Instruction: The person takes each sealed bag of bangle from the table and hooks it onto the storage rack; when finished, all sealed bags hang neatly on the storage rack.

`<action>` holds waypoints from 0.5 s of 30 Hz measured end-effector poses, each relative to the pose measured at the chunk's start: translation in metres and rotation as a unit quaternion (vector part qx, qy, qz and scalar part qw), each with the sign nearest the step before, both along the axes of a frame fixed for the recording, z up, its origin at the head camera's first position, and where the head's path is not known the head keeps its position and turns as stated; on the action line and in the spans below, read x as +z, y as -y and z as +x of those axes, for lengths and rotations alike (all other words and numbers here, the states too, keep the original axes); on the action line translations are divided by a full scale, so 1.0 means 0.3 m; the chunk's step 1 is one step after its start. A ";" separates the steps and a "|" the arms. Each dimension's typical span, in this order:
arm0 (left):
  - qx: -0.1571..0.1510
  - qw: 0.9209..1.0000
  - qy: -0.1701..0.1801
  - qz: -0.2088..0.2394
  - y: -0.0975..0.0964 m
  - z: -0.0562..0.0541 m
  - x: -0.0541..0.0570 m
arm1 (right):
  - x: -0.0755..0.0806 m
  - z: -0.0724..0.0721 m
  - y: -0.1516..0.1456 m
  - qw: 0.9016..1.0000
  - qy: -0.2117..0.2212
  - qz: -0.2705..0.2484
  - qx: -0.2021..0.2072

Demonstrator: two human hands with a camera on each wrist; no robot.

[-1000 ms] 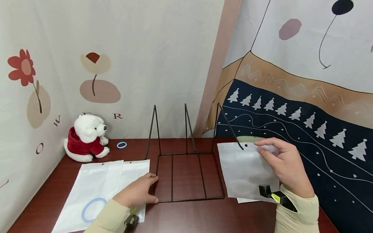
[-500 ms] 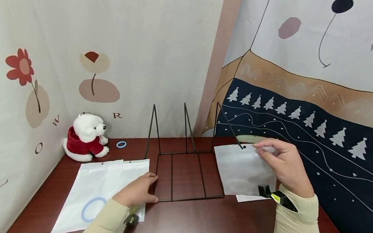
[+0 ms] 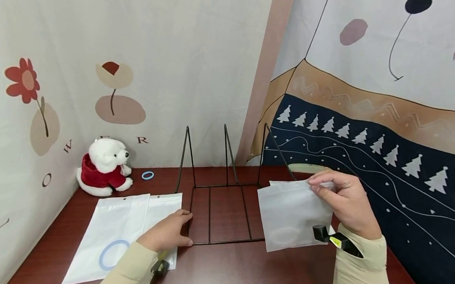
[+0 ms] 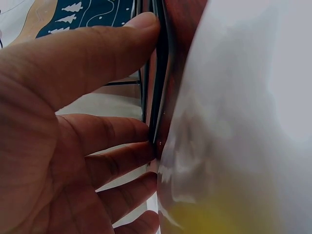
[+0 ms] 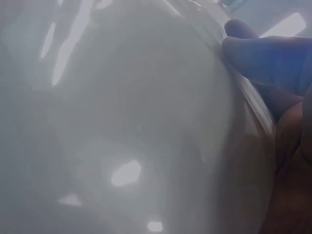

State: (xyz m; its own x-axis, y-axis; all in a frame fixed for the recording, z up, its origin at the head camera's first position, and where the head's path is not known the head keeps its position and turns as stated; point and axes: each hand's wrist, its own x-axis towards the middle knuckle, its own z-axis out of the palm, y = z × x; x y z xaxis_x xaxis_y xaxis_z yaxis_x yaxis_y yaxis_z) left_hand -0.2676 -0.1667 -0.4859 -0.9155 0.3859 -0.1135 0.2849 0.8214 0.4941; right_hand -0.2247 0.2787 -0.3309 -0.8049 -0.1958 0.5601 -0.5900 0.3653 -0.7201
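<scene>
My right hand (image 3: 343, 201) pinches the top edge of a frosted white zip bag (image 3: 295, 218) between thumb and fingers, at the right side of a black wire rack (image 3: 225, 242). A faint ring shape shows through the bag's lower part. Behind its top edge, the end of the rack's right slanting arm (image 3: 279, 149) is partly covered. My left hand (image 3: 167, 231) rests at the rack's front left corner. In the left wrist view its thumb (image 4: 141, 22) and nearly straight fingers touch the black wire (image 4: 160, 73). The bag fills most of the right wrist view.
Two overlapping white zip bags (image 3: 128, 223) lie at the left, a blue ring (image 3: 104, 260) showing in one. Farther back are a small blue ring (image 3: 147, 176) and a white plush bear (image 3: 105, 165) in red. A pale green curved thing (image 3: 306, 168) sits behind the right hand.
The right hand has drawn the bag slightly left and toward the front, and its lower edge now overlaps the rack's front right corner. The left hand and rack have stayed put.
</scene>
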 end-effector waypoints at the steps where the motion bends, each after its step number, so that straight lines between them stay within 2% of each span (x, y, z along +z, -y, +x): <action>1: 0.000 1.000 0.000 0.000 0.000 0.001 0.001 | -0.001 0.000 0.001 1.000 -0.001 -0.005 0.004; 8: 0.001 1.000 -0.001 0.000 -0.001 0.004 0.007 | -0.009 -0.009 0.027 0.998 -0.003 -0.061 0.009; 15: 0.001 1.000 0.000 0.000 -0.001 0.002 0.004 | -0.019 -0.021 0.055 0.997 0.003 -0.074 -0.024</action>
